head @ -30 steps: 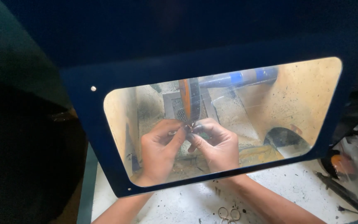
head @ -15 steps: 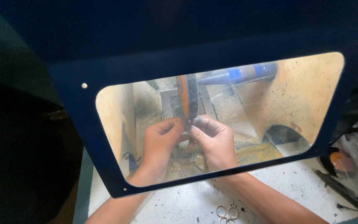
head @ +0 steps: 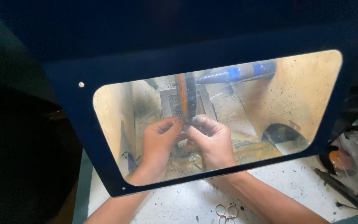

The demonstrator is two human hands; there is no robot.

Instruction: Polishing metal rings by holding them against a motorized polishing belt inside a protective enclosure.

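Through a clear window in a dark blue hood [head: 83, 83] I see both of my hands. My left hand [head: 158, 143] and my right hand [head: 212, 139] meet fingertip to fingertip, pinching a small metal piece [head: 186, 121]. The piece is too small to make out. It is pressed against the lower edge of an upright orange and dark polishing wheel [head: 186, 97]. A blue shaft [head: 237, 72] runs from the wheel to the right. My forearms pass under the hood's lower edge.
Several small metal rings [head: 224, 210] lie on the speckled white table [head: 179, 203] in front of the hood. A dark hand tool [head: 344, 191] and clear plastic bags [head: 357, 153] lie at the right. Inside, the tan walls are dusty and a round dark opening [head: 284, 135] shows.
Both hands stay together at the wheel with only small finger shifts. The view itself has drifted slightly.
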